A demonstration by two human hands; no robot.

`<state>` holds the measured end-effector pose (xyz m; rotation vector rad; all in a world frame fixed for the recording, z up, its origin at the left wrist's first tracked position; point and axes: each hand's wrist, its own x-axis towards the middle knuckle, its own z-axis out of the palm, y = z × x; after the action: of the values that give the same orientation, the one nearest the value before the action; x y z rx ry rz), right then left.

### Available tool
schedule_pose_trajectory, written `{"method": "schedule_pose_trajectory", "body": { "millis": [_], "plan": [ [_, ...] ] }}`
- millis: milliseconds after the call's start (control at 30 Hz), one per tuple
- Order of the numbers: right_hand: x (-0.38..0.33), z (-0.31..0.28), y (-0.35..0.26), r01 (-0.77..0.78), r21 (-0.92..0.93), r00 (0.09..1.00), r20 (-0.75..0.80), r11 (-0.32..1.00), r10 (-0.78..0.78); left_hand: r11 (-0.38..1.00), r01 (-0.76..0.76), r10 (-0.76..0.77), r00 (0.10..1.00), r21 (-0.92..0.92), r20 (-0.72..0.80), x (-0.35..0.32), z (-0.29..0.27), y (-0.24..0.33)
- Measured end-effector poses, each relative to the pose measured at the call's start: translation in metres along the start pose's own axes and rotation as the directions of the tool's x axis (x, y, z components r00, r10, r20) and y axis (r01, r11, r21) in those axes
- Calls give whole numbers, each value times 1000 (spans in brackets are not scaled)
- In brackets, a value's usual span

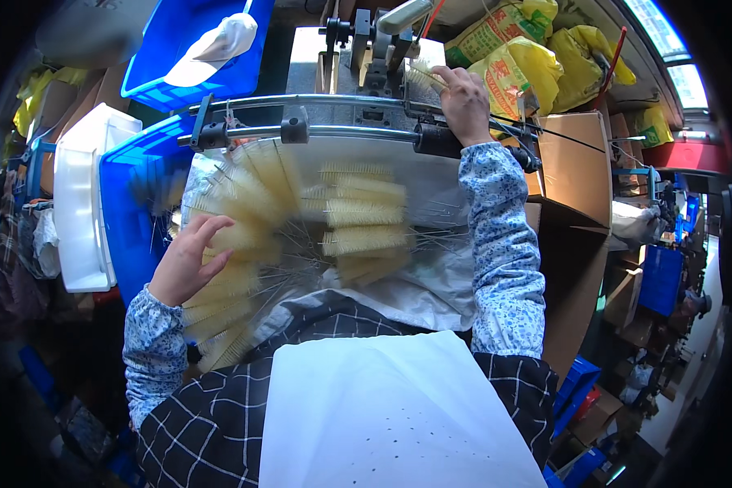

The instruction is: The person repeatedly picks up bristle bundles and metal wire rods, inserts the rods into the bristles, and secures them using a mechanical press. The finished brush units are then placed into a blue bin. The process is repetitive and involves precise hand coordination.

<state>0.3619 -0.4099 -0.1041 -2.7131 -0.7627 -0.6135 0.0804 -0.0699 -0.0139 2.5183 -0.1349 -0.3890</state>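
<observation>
My left hand [189, 262] is raised over a fan of pale yellow bristle brushes [256, 191] with thin wire stems. Its thumb and fingers are apart, with nothing visible between them. Further right, another stack of the same brushes [366, 213] lies on a light cloth across my lap. At the far side, my right hand [465, 104] is beside the metal machine [374, 73], its fingers bent and closed on a pale bristle brush [424, 75]. That hand partly hides the brush. Horizontal steel rods [350, 132] with black collars run between the machine and the brushes.
Blue bins [126, 203] and a white plastic tub [81, 203] stand at the left. A white cap [215, 50] lies on the far blue bin. Yellow sacks [516, 73] and an opened cardboard box [573, 171] are at the right.
</observation>
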Motion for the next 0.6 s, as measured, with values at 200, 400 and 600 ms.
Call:
{"method": "schedule_pose_trajectory", "body": {
  "millis": [200, 400, 600],
  "plan": [
    [-1, 0, 3, 35, 65, 999, 1, 997, -35, 996, 13, -18, 999, -87, -48, 2, 2, -4],
    [-1, -2, 1, 11, 80, 1000, 15, 997, -12, 991, -41, 19, 985, -126, -172, 2, 3, -6],
    [0, 1, 5, 49, 114, 999, -4, 992, -49, 905, -31, -155, 905, -425, -395, -2, -12, 6]
  ]
}}
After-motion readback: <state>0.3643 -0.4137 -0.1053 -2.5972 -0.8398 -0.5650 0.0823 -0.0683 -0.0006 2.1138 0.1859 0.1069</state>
